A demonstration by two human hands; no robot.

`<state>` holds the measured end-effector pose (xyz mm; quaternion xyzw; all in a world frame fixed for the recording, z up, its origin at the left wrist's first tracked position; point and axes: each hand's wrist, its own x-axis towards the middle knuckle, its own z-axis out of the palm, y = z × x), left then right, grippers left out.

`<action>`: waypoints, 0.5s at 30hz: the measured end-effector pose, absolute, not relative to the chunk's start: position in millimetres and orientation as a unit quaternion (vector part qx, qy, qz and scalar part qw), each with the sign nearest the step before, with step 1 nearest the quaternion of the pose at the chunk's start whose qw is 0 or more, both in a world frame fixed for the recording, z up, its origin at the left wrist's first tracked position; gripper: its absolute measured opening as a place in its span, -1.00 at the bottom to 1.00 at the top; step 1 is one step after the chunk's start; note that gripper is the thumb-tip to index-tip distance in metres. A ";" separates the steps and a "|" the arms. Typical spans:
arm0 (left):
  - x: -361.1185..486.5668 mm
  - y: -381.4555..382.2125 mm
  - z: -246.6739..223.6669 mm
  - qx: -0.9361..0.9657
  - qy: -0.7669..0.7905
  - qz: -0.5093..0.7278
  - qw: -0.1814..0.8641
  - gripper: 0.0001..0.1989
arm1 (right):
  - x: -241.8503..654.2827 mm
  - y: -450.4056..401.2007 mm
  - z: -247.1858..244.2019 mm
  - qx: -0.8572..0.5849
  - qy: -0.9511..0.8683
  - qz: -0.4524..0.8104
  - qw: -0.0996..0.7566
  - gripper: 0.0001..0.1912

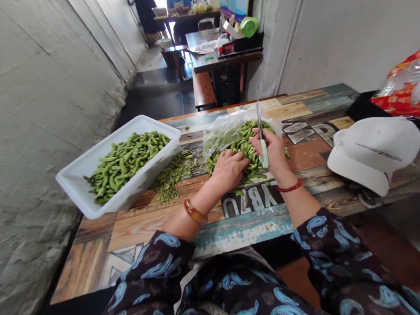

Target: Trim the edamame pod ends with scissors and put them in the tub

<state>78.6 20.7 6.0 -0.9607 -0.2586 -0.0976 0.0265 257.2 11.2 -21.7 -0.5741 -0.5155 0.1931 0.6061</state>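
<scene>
My left hand (pixel 231 168) rests on a pile of green pods (pixel 245 146) that spills from a clear plastic bag (pixel 219 132). Its fingers are bent down into the pods, and what they hold, if anything, is hidden. In my right hand (pixel 273 151), at the right side of the pile, is a pair of scissors (pixel 264 152) with a pale green handle, the blades pointing away from me. More pods (pixel 127 162) fill part of a white plastic tub (pixel 124 204) on the left. Small green trimmings (pixel 172 178) lie between the tub and the bag.
A white cap (pixel 377 146) lies on the right of the patterned wooden table (pixel 219 235), with a red and clear plastic package (pixel 414 86) behind it. Farther off are another table (pixel 205 67) with items on it, a seated person in blue and a standing person. Walls flank both sides.
</scene>
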 end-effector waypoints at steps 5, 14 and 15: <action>54.0 1.3 -4.0 -0.957 -0.267 -0.114 -0.024 -0.65 | 254.8 6.3 -13.9 -0.565 -0.496 0.207 0.626 -0.51; 1.4 -17.6 -3.0 -0.866 -0.417 -0.253 -0.112 -0.43 | 248.7 -4.3 -4.1 -0.543 -0.554 0.205 0.597 -0.54; -2.1 -18.3 -5.7 -0.862 -0.428 -0.243 -0.118 -0.36 | 247.2 -4.5 -4.7 -0.543 -0.563 0.209 0.587 -0.55</action>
